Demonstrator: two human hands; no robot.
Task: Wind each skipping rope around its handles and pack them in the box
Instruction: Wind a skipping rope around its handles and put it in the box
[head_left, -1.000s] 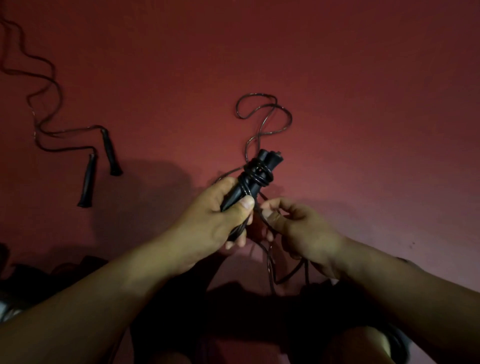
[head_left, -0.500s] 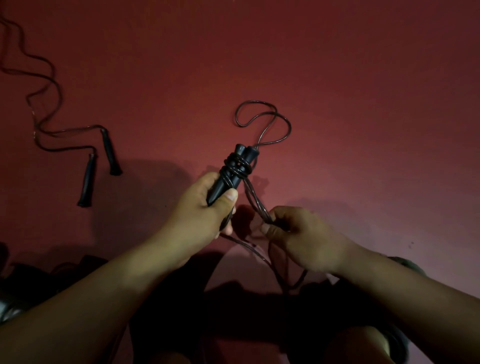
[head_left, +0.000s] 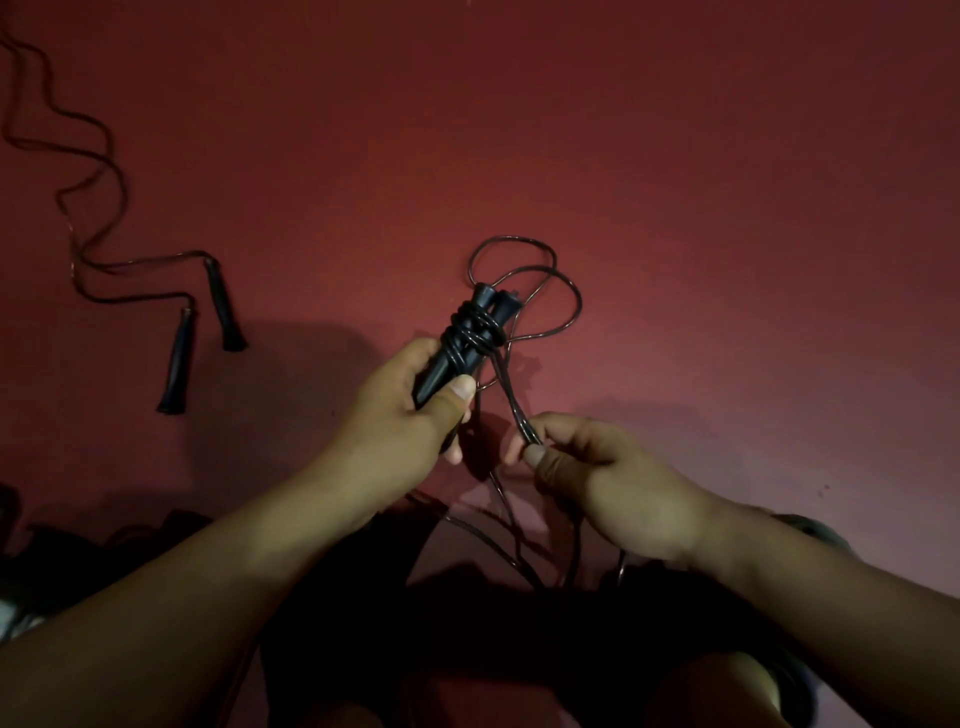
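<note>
The red floor (head_left: 675, 156) is filling the view, lit dimly, with the person's shadow lying across its near part.

The left hand (head_left: 410, 421) is gripping the paired handles (head_left: 467, 338) of one rope: fingers curled around their lower ends, thumb pressing across the front. The two black handles are lying side by side, touching along their length. Their long axis is running diagonally, lower ends in the palm at the near left, cord ends pointing away from the person and to the right. Several turns of cord are sitting around the upper half of the pair, just below the cord ends.

The right hand (head_left: 597, 478) is pinching the rope (head_left: 506, 400), thumb and forefinger closed together on a doubled strand, the other fingers curled behind. The strand is running taut from the wound turns down and right to the pinch. Beyond the handle tips, the cord is forming loose loops on the floor, just beyond and to the right of the tips. Below the right hand, the remaining slack is trailing toward the person's lap, where it is disappearing in shadow.

The second rope (head_left: 88, 156) is lying unwound on the floor at the far left, well apart from the hands. Its cord is snaking toward the upper left corner. Its two handles (head_left: 179, 358) are lying near each other but not touching, long axes roughly toward and away from the person, cord ends at the far side.
</note>
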